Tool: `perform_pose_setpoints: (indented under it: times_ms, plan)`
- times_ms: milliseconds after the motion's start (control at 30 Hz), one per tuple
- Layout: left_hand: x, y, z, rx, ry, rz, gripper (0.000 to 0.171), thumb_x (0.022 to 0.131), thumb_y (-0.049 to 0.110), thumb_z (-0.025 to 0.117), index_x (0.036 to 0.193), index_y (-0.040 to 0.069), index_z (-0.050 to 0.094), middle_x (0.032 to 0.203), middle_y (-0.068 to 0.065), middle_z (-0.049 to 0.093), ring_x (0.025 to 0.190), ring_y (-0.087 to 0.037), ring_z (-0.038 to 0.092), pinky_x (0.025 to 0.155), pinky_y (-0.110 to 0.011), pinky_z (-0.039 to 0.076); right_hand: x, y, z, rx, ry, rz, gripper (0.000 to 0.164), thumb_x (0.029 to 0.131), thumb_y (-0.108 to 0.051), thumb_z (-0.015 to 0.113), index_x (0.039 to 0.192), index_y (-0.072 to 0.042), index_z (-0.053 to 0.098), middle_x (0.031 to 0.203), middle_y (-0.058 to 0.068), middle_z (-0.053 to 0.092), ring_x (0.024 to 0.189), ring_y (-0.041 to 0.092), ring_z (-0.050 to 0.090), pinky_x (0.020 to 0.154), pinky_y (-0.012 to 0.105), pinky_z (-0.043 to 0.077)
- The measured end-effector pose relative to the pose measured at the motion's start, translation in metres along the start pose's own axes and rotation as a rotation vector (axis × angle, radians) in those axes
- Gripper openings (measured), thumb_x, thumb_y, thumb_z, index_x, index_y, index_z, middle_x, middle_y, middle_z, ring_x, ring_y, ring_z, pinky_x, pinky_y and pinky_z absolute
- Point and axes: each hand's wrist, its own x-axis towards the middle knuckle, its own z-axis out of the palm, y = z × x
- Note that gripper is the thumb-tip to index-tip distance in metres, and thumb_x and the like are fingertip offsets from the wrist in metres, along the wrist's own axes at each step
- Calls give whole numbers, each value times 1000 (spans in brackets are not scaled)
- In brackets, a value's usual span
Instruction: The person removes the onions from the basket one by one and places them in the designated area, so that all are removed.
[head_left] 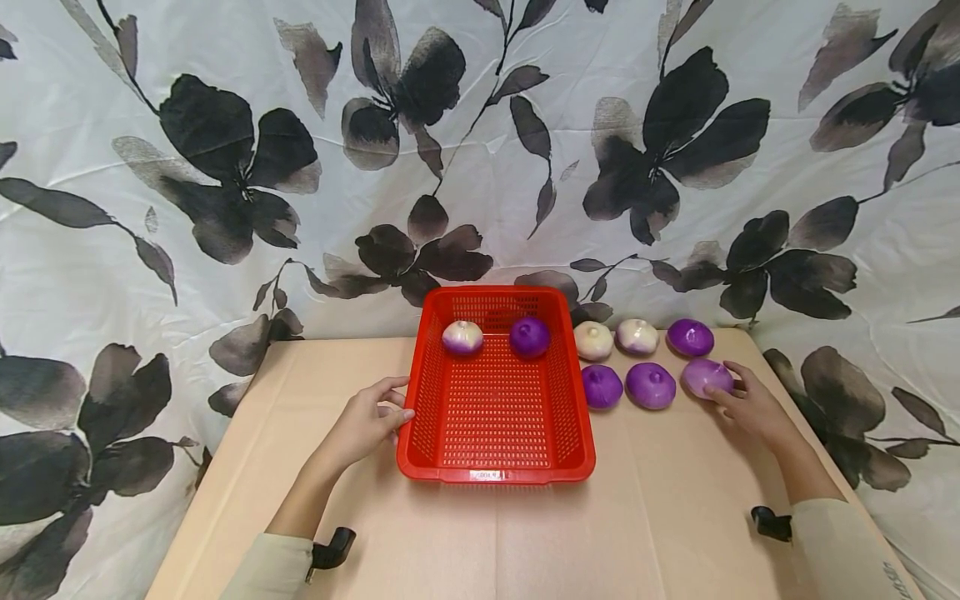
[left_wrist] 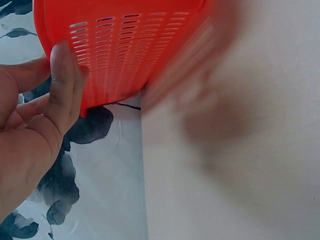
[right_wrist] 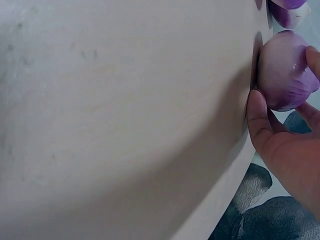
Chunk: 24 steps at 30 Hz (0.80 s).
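Right hand [head_left: 753, 407]: curled round the front row's rightmost purple onion [head_left: 703, 377]; neighbouring purple onion [head_left: 650, 387] just left;
Left hand [head_left: 366, 427]: pinching the left rim of the red perforated basket [head_left: 495, 425];
Grip: probably best light yet sure; basket steady, neighbour unbumped.

Surface [head_left: 465, 542]: I see soft shadows beside left hand [head_left: 367, 423] and right hand [head_left: 753, 407]
Onion [right_wrist: 282, 70]: glint near right hand
Head view: bright
Wrist views: dimmer, greyer

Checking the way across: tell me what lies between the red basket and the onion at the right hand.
A purple onion next to the basket, then a second one nearer the right hand; the head view shows both.
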Motion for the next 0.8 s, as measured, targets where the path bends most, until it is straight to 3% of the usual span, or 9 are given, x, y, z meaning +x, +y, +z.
perform_pose_setpoints:
  times_ms: [567,800]
  plan:
    - [-1,1,1,-6,7,-8,61,94,2,73,149,-1,48,111,-21,66,69,-20,66,60,-43,63,-2,2,-4,-4,-27,12,89,108,-40,53,160,9,-1,150,52,20,134,64,37,93,53,61]
    - [-1,0,1,-3,6,-4,61,94,1,72,149,-2,47,111,-21,66,68,-20,66,61,-44,64,-6,3,-6,-31,-31,-6,90,107,-40,55,159,10,2,147,52,25,132,63,41,88,46,63]
